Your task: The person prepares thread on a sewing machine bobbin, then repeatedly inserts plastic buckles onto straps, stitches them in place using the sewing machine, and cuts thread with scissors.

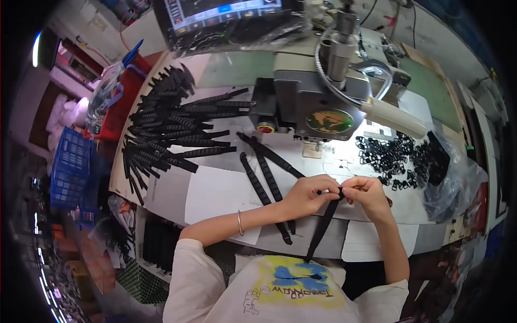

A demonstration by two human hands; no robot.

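A black webbing strap [323, 229] hangs down toward my lap from between my two hands, over the front edge of the table. My left hand [308, 197] is closed in a pinch on the strap's upper end. My right hand [369, 197] pinches the same end, fingertips nearly touching those of the left. A small dark piece shows at the fingertips, but its shape is mostly hidden. Several finished-looking straps [258, 180] lie on the table beside my left hand, some passing behind it.
An industrial sewing machine [323, 102] stands just beyond my hands. Black straps [177, 124] are heaped at the left. Small black buckles [385, 156] lie piled at the right, near a clear plastic bag [452, 188]. A screen [231, 21] stands behind; a blue crate [71, 161] is far left.
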